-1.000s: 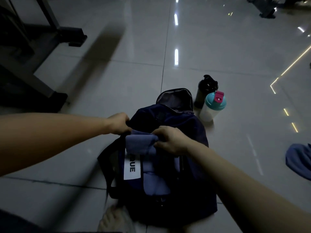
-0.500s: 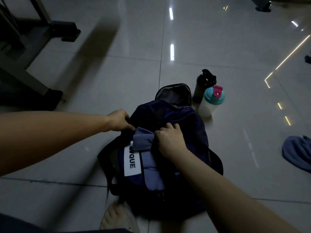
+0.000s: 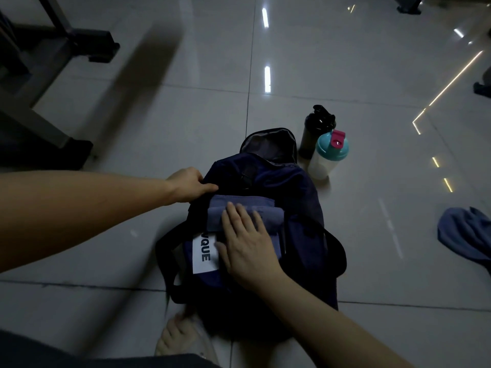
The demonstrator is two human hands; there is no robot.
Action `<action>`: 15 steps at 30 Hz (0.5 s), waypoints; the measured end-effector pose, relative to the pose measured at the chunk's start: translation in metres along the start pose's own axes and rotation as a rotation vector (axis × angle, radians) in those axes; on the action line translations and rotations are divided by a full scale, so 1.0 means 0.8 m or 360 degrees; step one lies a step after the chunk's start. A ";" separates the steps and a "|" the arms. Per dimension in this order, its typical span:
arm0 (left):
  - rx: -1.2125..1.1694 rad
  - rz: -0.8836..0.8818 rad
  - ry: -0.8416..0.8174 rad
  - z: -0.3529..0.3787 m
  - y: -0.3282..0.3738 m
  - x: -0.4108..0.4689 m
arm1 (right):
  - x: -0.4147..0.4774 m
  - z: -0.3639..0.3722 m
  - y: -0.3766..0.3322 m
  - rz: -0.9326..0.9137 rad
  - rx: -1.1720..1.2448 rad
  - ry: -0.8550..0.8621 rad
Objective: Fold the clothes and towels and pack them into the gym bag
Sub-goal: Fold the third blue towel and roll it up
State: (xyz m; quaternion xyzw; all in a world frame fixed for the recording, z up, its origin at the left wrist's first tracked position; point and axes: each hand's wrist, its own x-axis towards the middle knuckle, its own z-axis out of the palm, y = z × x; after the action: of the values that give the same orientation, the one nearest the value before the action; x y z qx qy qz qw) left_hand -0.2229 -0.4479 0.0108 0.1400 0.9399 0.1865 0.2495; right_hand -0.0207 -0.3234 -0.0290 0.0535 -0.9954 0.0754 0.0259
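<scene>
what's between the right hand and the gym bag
In the head view, a folded blue towel lies between them: the right hand presses flat on it, and it rests on the gym bag.

Left arm stretches forward, left hand [image 3: 189, 186] curled, pinching the bag [image 3: 300, 189] rim; right hand [image 3: 248, 251] lies palm down, fingers straight, spread.

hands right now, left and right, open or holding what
Left hand: gripping the gym bag by its rim.
Right hand: open, pressing flat on the folded blue towel.
</scene>
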 end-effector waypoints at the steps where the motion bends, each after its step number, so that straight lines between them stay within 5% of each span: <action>1: 0.0009 0.0000 -0.0003 0.000 0.000 0.001 | 0.001 0.002 -0.002 0.0038 0.0072 -0.0089; 15: 0.0638 0.0155 -0.0063 -0.023 -0.014 0.009 | 0.065 0.027 0.021 0.0254 0.0269 -0.0461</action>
State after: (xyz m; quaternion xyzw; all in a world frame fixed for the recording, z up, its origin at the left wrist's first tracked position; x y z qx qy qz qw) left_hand -0.2403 -0.4608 0.0182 0.2357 0.9452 0.0048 0.2257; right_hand -0.0748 -0.3154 -0.0495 -0.0135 -0.9799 0.1522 -0.1285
